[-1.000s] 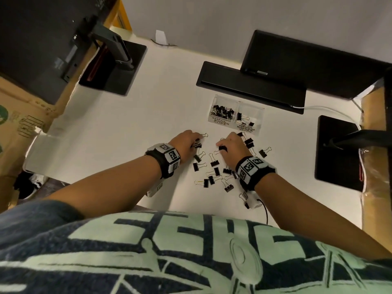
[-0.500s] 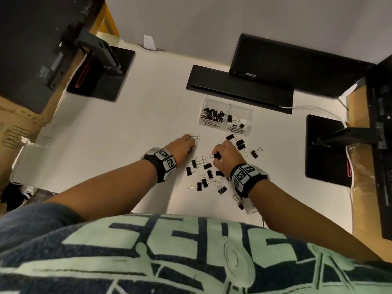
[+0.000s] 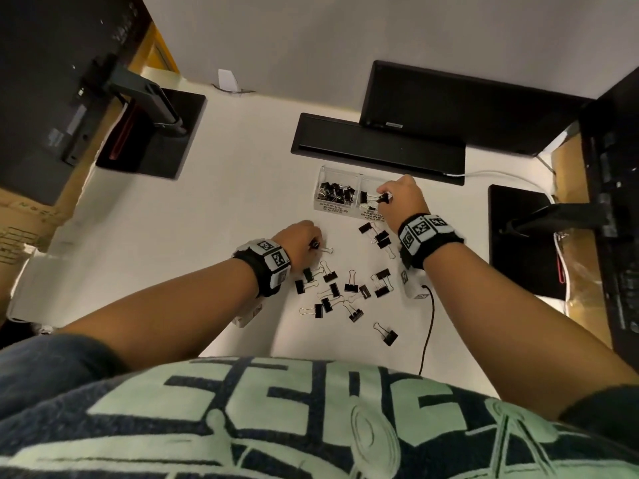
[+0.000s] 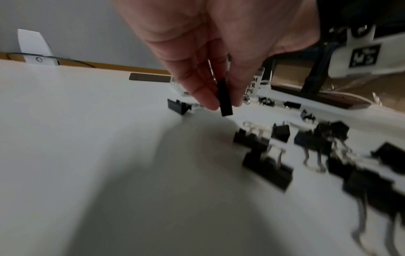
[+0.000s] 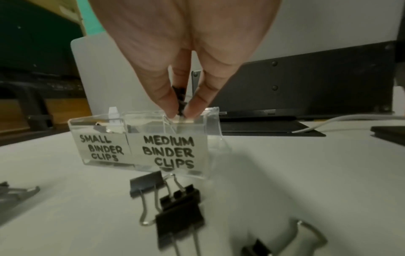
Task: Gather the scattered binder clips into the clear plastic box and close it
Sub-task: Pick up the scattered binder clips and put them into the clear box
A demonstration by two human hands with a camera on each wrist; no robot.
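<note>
A clear plastic box (image 3: 325,206) (image 5: 213,121) with two compartments, labelled small and medium binder clips, stands open on the white desk. My right hand (image 3: 386,198) (image 5: 180,112) pinches a black binder clip (image 5: 181,99) over the medium compartment. My left hand (image 3: 313,244) (image 4: 221,105) pinches another black clip (image 4: 224,99) just above the desk, left of the pile. Several black clips (image 3: 351,288) (image 4: 267,166) lie scattered between my wrists. Three more clips (image 5: 175,202) lie right before the box front.
A black keyboard (image 3: 377,148) and a monitor (image 3: 466,108) stand behind the box. Black monitor bases sit at the left (image 3: 155,133) and right (image 3: 522,236). A black cable (image 3: 428,326) runs toward the desk's near edge.
My right hand has lifted from the pile and travelled forward to the box with a clip. My left hand has stayed at the pile's left edge and now pinches a clip.
</note>
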